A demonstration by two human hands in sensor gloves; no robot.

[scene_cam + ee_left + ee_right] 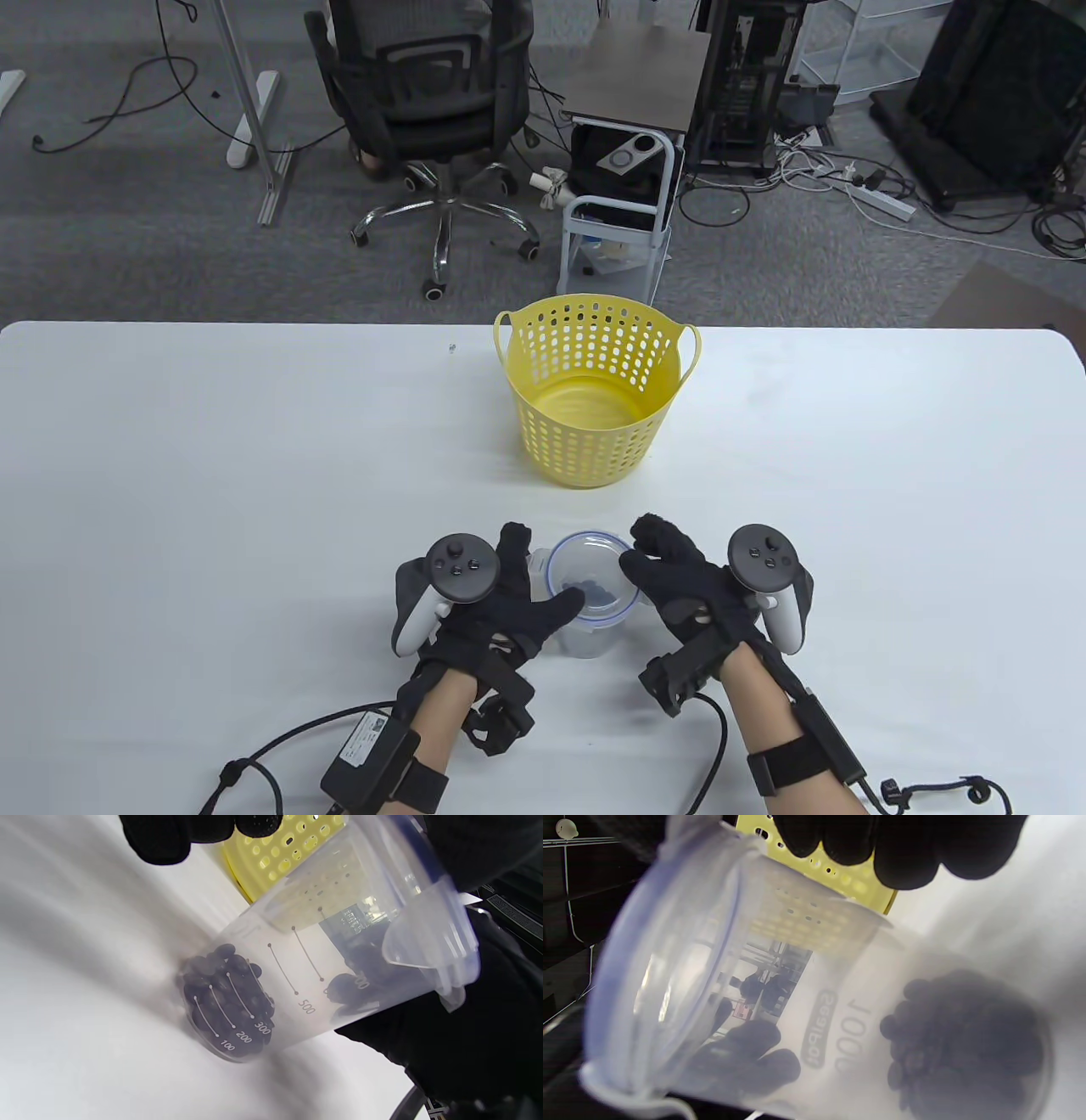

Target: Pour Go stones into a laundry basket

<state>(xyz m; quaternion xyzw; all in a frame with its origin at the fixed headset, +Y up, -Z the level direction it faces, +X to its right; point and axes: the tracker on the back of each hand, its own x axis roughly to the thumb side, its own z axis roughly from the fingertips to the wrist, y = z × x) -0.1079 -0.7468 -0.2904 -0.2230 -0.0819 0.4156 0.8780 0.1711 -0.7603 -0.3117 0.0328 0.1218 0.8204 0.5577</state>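
A clear measuring container (585, 637) with a blue-rimmed lid (591, 543) stands on the white table (212, 509) near the front edge. Black Go stones (594, 590) lie at its bottom, also shown in the left wrist view (229, 997) and the right wrist view (958, 1043). The yellow perforated laundry basket (594, 424) stands upright and empty behind it. My left hand (543, 569) holds the container's left side, thumb on the near wall. My right hand (640, 545) is cupped at the lid's right rim, thumb touching it; its fingers (903, 853) hang clear of the wall.
A tiny object (451, 347) lies on the table left of the basket. Glove cables (280, 747) trail at the front edge. An office chair (433, 110) and a small cart (624, 195) stand on the floor beyond the table's far edge.
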